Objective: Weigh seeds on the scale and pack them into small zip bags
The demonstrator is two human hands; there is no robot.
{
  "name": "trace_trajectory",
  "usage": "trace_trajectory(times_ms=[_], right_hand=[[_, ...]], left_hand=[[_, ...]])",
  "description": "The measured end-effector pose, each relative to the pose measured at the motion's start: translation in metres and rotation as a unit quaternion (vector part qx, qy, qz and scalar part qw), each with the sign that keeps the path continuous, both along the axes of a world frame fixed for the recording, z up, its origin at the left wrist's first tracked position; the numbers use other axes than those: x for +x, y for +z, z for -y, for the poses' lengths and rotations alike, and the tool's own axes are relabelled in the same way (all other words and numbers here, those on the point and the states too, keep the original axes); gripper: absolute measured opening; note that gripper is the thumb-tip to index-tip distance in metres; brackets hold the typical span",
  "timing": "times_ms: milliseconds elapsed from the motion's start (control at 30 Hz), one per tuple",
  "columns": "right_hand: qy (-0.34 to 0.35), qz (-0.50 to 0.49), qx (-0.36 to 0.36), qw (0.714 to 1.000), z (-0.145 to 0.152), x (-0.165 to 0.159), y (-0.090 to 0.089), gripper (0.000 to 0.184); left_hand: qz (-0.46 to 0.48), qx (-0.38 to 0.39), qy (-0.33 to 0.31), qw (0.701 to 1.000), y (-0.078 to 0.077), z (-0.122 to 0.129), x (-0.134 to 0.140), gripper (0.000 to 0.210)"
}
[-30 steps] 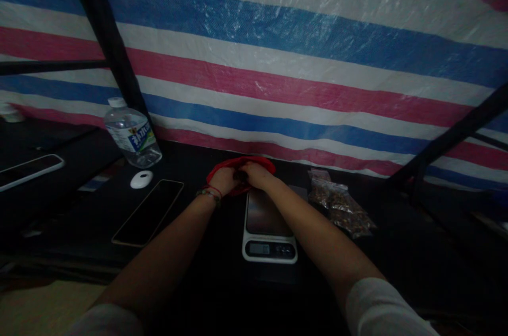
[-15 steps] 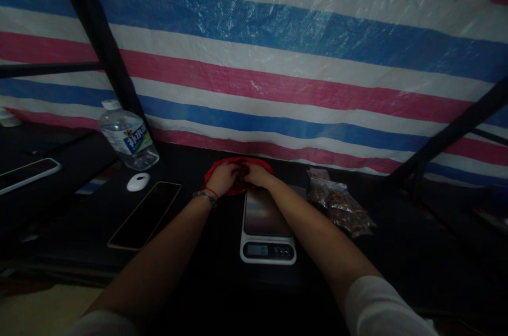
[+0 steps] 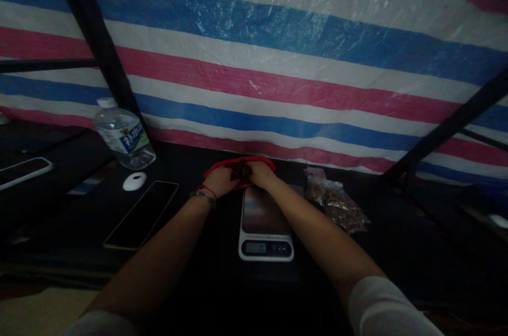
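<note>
My left hand (image 3: 219, 181) and my right hand (image 3: 260, 173) meet in a red bowl (image 3: 222, 164) at the back of the dark table, just behind a white kitchen scale (image 3: 265, 226). Between the fingers of both hands sits a dark clump (image 3: 240, 172) of something small; the dim light hides what it is. A beaded bracelet and a red string circle my left wrist. The scale's steel platform is bare.
A clear bag of brownish bits (image 3: 338, 206) lies right of the scale. A phone (image 3: 142, 213), a small white round object (image 3: 134, 181) and a water bottle (image 3: 122, 134) are at the left, another phone (image 3: 23, 171) farther left. A striped tarp (image 3: 278, 71) and black poles back the table.
Both hands stay in the red bowl and shift only slightly. The dark clump between the fingers shows more now. The view has drifted a little to the right.
</note>
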State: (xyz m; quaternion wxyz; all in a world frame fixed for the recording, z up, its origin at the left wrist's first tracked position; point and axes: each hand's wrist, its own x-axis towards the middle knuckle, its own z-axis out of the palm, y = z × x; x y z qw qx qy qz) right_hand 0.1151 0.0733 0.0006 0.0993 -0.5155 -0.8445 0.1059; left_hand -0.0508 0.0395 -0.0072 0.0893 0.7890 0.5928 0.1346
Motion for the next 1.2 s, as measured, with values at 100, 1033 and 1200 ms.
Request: trace_trajectory(times_ms=[100, 1033, 1200], right_hand=[[0.017, 0.055, 0.014, 0.998, 0.003, 0.001, 0.001, 0.03], [0.027, -0.218, -0.114, 0.969, -0.003, 0.002, -0.005, 0.03], [0.011, -0.224, -0.106, 0.969, 0.0, 0.002, 0.0, 0.03]], left_hand=[[-0.013, -0.007, -0.019, 1.0, 0.0, 0.004, 0.004, 0.038], [0.147, 0.103, -0.062, 0.982, 0.002, -0.002, 0.008, 0.039], [0.139, 0.13, -0.014, 0.982, 0.001, -0.007, 0.002, 0.043]])
